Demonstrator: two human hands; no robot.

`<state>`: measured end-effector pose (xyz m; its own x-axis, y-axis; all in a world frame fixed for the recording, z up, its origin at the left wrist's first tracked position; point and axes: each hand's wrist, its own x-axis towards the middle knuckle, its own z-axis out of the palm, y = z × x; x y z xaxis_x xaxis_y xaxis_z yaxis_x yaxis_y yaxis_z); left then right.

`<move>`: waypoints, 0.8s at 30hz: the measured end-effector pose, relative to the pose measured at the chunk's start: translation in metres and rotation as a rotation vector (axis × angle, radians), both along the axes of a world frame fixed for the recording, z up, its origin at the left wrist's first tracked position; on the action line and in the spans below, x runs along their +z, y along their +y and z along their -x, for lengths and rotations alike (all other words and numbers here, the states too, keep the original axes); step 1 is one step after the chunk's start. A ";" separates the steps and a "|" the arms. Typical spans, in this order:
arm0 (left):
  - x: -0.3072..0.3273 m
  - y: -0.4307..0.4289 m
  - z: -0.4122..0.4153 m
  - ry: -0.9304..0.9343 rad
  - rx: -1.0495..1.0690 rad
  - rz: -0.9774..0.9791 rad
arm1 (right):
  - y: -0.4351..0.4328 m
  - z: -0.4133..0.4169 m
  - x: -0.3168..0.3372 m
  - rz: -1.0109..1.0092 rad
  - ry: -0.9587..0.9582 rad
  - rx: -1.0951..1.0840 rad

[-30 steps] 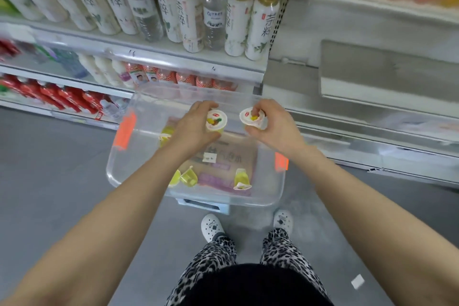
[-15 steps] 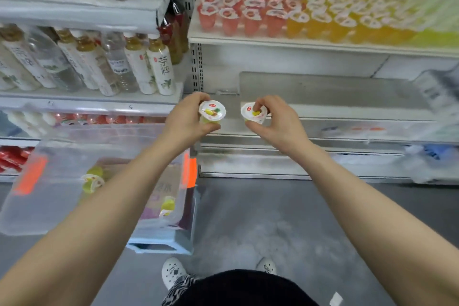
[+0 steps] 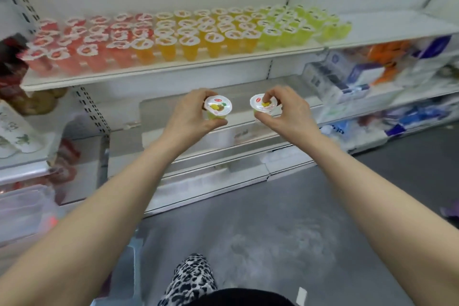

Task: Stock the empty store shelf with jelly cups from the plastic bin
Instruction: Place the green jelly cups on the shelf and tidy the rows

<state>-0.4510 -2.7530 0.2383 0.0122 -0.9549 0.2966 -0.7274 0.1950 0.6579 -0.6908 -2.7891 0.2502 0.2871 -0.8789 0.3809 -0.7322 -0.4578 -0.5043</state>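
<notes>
My left hand (image 3: 190,117) grips a yellow-green jelly cup (image 3: 218,107) with a white foil lid, held upright in the air. My right hand (image 3: 289,113) pinches a second yellow jelly cup (image 3: 262,105) by its rim, tilted slightly. Both cups hover in front of a bare lower shelf (image 3: 188,117). Just above runs a white shelf (image 3: 161,67) filled with rows of red, orange and green jelly cups (image 3: 178,32). The clear plastic bin (image 3: 22,211) shows only as a corner at the far left edge.
Bottled drinks (image 3: 15,131) stand on shelves at the left. Blue and white packages (image 3: 352,77) fill the shelves at the right. Grey floor (image 3: 285,231) lies below, with my patterned trouser leg (image 3: 191,278) at the bottom.
Both hands have carried their cups up out of the bin and to the right. The view has swung from the drink shelves to the jelly shelf, leaving the bin at the left edge.
</notes>
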 end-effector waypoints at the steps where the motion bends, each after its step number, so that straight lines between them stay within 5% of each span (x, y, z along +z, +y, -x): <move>1: 0.004 -0.010 0.016 -0.020 -0.035 0.017 | -0.005 0.017 0.004 0.007 -0.005 -0.026; 24: 0.075 -0.307 0.260 -0.209 -0.173 0.265 | -0.261 0.250 0.066 0.107 -0.031 -0.273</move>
